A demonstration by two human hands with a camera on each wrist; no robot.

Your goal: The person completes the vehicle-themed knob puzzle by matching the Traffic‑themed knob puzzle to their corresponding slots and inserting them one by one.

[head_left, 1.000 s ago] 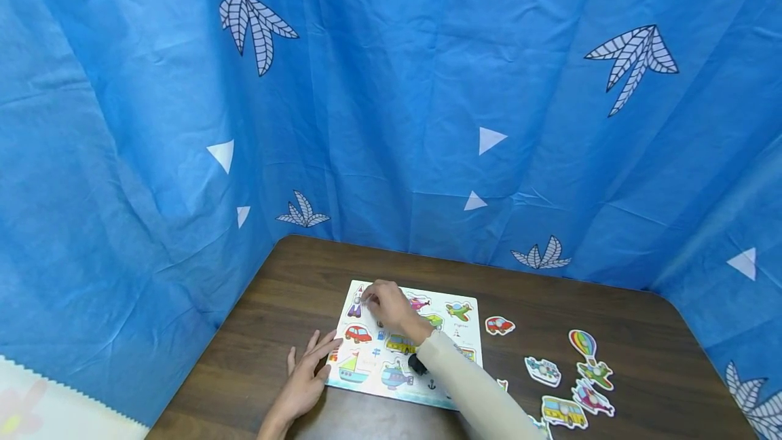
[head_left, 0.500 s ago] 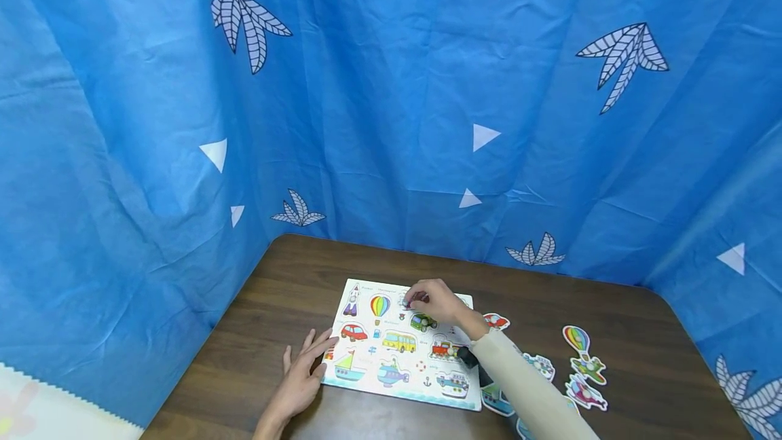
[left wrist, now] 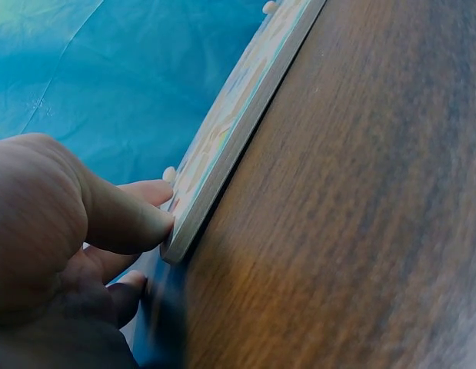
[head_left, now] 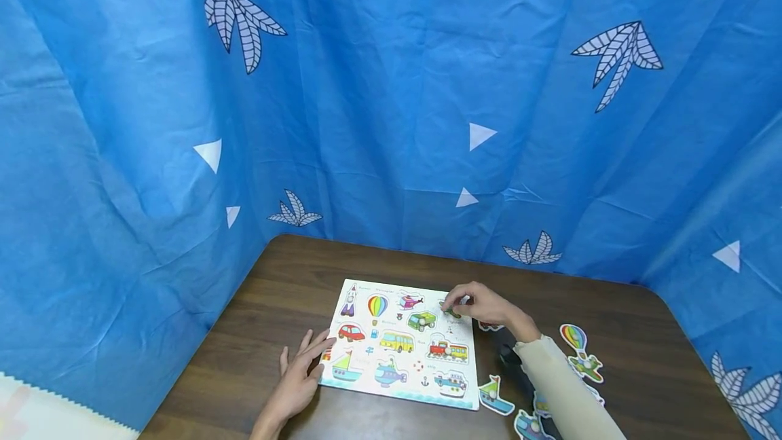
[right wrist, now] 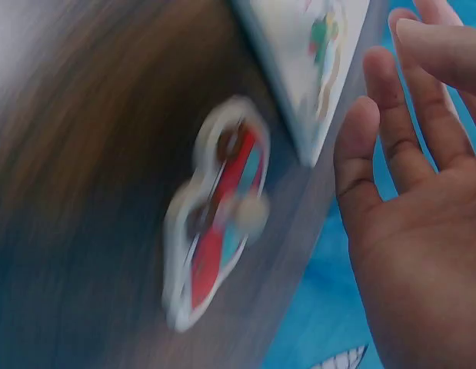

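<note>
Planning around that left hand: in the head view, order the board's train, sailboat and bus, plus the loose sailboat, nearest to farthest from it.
From the left hand:
1. Board's sailboat: just to its right.
2. Bus: mid-board.
3. Train: toward the board's right edge.
4. Loose sailboat: off the board, beyond its near right corner.

Wood-grain table (head_left: pixel 263 304), creased cloth curtain (head_left: pixel 366 121), smooth board (head_left: pixel 397 392)

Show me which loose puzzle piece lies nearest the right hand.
The loose red car, on the table close beside the picture board. The loose sailboat, balloon and green plane all lie farther from the right hand.
</note>
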